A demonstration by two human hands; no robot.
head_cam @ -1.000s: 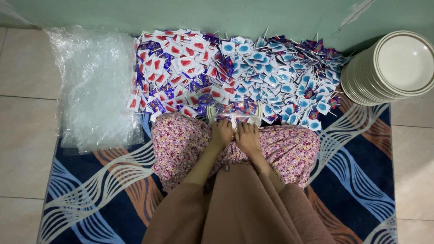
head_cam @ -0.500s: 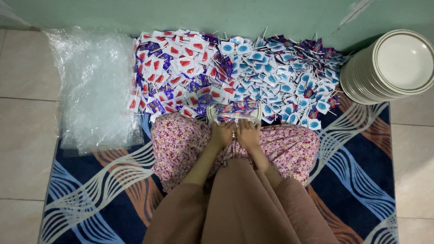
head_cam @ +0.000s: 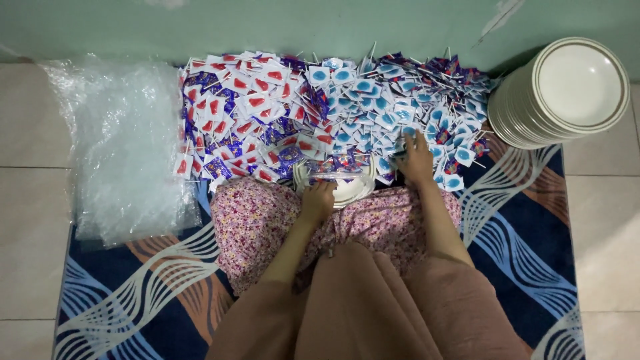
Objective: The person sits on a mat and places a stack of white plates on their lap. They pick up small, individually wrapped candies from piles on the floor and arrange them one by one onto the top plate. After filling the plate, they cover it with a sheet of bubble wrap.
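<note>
I sit on a patterned rug with a floral cloth (head_cam: 267,227) over my lap. A big heap of small wrapped sachets on sticks (head_cam: 320,113) lies in front of me, red ones at the left, blue ones at the right. My left hand (head_cam: 319,200) rests at the near rim of a white plate (head_cam: 350,190) holding a few sachets, fingers curled on it. My right hand (head_cam: 417,159) reaches out flat onto the blue sachets (head_cam: 427,113), fingers spread among them.
A tall stack of white plates (head_cam: 567,93) stands at the right against the green wall (head_cam: 320,27). A pile of clear plastic bags (head_cam: 120,147) lies at the left on the tiled floor. The blue, white and orange rug (head_cam: 133,300) spreads under me.
My hands were together at the plate in my lap. The right hand has since moved forward and right onto the blue sachets; the left hand stays at the plate.
</note>
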